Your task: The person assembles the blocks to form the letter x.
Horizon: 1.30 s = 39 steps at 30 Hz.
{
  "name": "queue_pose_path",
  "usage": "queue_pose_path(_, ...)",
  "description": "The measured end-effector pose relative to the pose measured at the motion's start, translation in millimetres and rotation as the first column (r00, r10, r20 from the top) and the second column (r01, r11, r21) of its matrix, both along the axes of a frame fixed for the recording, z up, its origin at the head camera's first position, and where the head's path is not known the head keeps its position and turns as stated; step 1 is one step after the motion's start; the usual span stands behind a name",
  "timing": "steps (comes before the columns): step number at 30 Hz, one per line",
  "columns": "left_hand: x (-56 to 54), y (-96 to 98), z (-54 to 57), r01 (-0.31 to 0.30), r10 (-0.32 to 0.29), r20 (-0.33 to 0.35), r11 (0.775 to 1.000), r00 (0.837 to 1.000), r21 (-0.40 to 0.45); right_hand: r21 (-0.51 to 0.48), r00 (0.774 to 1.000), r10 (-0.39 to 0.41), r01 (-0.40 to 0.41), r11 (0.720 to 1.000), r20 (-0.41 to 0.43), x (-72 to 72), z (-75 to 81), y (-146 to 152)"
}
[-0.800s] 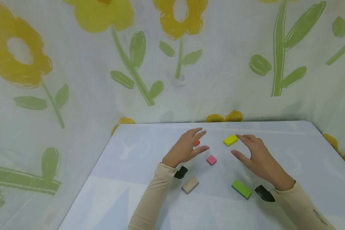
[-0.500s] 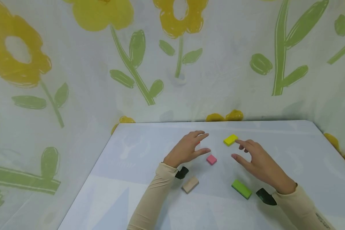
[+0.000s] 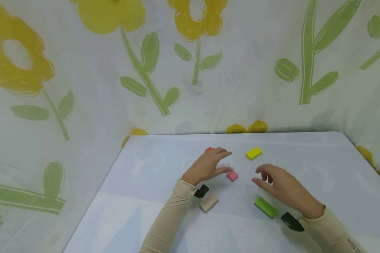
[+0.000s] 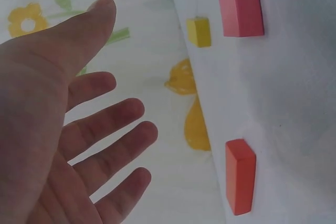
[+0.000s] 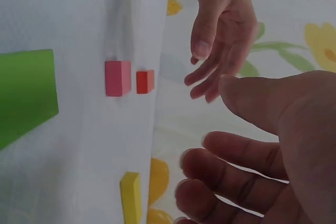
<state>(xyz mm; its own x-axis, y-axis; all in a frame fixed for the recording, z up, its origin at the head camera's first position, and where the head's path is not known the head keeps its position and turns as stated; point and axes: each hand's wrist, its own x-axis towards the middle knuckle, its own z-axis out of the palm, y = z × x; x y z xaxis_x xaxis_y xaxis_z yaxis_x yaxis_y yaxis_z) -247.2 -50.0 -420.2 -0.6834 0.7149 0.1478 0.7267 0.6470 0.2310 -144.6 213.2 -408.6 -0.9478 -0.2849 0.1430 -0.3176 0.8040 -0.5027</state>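
My left hand (image 3: pixel 206 166) hovers above the table, fingers spread and holding nothing. In the head view it partly covers the red-orange block (image 3: pixel 208 149), and its thumb tip overlaps the edge of a small pink block (image 3: pixel 232 175). The left wrist view shows the whole orange block (image 4: pixel 240 177) apart from the fingers. My right hand (image 3: pixel 284 185) is also raised, its fingers loosely bent with nothing between them. It stands between the yellow block (image 3: pixel 253 153) behind it and the green block (image 3: pixel 265 207) in front.
A beige wooden block (image 3: pixel 209 203) lies near the left wrist on the white table (image 3: pixel 120 218). Black wrist cameras hang under both cuffs, such as the right camera (image 3: pixel 292 221). A flower-printed cloth (image 3: pixel 240 88) rises behind the table's back edge.
The right hand has drawn back from the yellow block toward me, its fingers bending more. The left hand has shifted slightly right and nearer, showing the red-orange block at its other side.
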Motion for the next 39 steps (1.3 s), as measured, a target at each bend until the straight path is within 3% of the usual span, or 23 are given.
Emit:
queue_pose_path(16, 1.0, 3.3, -5.8, 0.031, -0.031, 0.030, 0.999, 0.999, -0.018, 0.081, 0.987, 0.044, -0.057, 0.995, 0.157, 1.5, -13.3, -1)
queue_pose_path(25, 1.4, 7.8, -12.2, 0.057, -0.056, 0.018, 0.997, 0.998, -0.047, 0.076, 0.952, 0.043, -0.069, 0.995, 0.304, 2.6, -15.4, -1)
queue_pose_path(39, 2.8, 13.1, -18.5, 0.069, -0.066, 0.047, 0.994, 0.997, -0.088, 0.091, 0.942, 0.065, -0.100, 0.991, 0.329, 4.8, -19.9, 3)
